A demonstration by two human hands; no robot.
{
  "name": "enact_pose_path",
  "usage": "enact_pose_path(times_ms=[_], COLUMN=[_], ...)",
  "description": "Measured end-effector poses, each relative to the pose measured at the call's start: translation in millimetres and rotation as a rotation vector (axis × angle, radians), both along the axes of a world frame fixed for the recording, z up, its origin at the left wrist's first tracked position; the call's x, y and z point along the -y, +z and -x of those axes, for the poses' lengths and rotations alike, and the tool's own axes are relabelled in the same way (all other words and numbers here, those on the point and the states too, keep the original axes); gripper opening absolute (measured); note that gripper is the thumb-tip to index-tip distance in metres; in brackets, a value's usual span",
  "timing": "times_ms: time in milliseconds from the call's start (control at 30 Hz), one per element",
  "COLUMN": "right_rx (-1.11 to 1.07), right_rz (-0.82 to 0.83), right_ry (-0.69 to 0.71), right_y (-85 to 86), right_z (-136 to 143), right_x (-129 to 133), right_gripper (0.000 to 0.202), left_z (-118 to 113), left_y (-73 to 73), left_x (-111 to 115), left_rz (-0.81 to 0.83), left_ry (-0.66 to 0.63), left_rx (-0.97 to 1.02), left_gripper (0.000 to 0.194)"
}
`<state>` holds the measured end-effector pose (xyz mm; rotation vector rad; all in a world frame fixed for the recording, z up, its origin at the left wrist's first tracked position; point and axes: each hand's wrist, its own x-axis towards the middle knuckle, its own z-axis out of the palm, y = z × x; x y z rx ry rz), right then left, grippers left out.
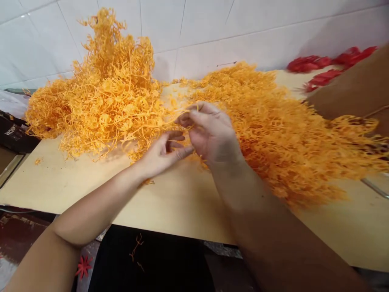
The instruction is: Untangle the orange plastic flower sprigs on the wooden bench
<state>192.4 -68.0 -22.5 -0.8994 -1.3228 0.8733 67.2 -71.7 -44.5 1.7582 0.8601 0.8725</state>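
Both hands meet over the middle of the counter [91, 190], between two orange heaps. The right hand [209, 134] has its fingers pinched shut on a thin orange strand [182, 117] at the gap between the heaps. The left hand [164, 152] sits just below it, half open, fingers curled loosely and touching the loose strands, gripping nothing clearly. The left heap [106, 97] is piled against the tiled wall [212, 28]; the right heap [288, 134] spreads flatter. Red pieces [322, 71] lie at the far right

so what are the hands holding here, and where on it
The right hand pinches a thin orange plastic strand at its end; the left hand is open beneath it.
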Motion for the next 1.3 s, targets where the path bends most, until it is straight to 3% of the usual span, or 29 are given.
enact_pose_path(times_ms=[133,300,367,433,500,567,600,667,767,833,933,1033,1200,1300], right_rx=[0.019,-0.087,-0.018,0.143,0.344,0.476,0.534,0.681,1.009,1.166,1.278,1.311,1.356,1.45], right_rz=[-0.054,-0.284,-0.356,-0.484,-0.652,-0.852,-0.936,-1.046,-0.974,-0.854,-0.566,-0.362,-0.3,-0.268], right_ry=[0.041,0.075,-0.013,-0.202,-0.404,-0.482,-0.445,-0.222,0.207,0.285,0.102,-0.046,-0.081,-0.193], right_y=[1.7,-14.2,-16.8,-14.9,-10.6,-8.1,-8.8,-15.3,-34.0,-47.0,-61.3,-69.2,-75.1,-74.2], right_z=[5.6,9.8,10.4,9.6,10.2,17.2,24.2,43.9,75.4,86.6,81.6,58.6,5.0,-24.2], right_x=[8.3,3.3,5.6,11.7,20.8,31.3,36.4,45.0,48.9,44.0,29.8,12.8,-25.0,-50.5], right_gripper=[0.03,0.029,0.026,0.024,0.022,0.02,0.017,0.015,0.024,0.033,0.039,0.043,0.044,0.041], left_z=[-0.5,4.7,9.9,17.2,25.6,33.7,37.3,43.1,48.8,51.8,56.6,61.0,64.4,64.2], left_y=[11.3,21.4,26.6,33.5,41.3,48.2,51.0,55.0,58.4,59.9,62.1,63.9,62.1,56.7], left_x=[-5.6,-14.6,-19.5,-24.1,-27.2,-28.1,-28.0,-27.3,-26.7,-26.9,-27.4,-27.7,-30.5,-34.7], left_rz=[0.093,0.193,0.229,0.249,0.26,0.262,0.259,0.239,0.199,0.174,0.164,0.159,0.183,0.167], left_ry=[0.112,0.252,0.289,0.338,0.384,0.391,0.373,0.32,0.292,0.302,0.297,0.342,0.382,0.388], left_rx=[0.263,0.53,0.595,0.648,0.696,0.74,0.761,0.798,0.823,0.834,0.856,0.843,0.849,0.841], left_gripper=[0.028,0.019,0.017,0.021,0.028,0.035,0.035,0.034,0.04,0.045,0.046,0.042,0.043,0.04])
